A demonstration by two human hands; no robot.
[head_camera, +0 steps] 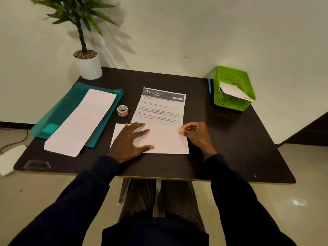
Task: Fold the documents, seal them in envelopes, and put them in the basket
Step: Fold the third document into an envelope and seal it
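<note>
One white envelope (234, 91) already lies in the green basket (229, 103) at the table's (230, 148) far right corner. A document (159, 110) lies mid-table in front of the person, its first fold under way, with the near part turned up over the print. Further folding, sealing and basketing remain, and a long white envelope (79, 121) waits at the left. The sheet's long axis runs away from the person, header at the far end. The left hand (131, 141) presses flat, fingers spread, on the flap; the right hand (197, 134), fingers curled, seems to pinch the flap's right corner
</note>
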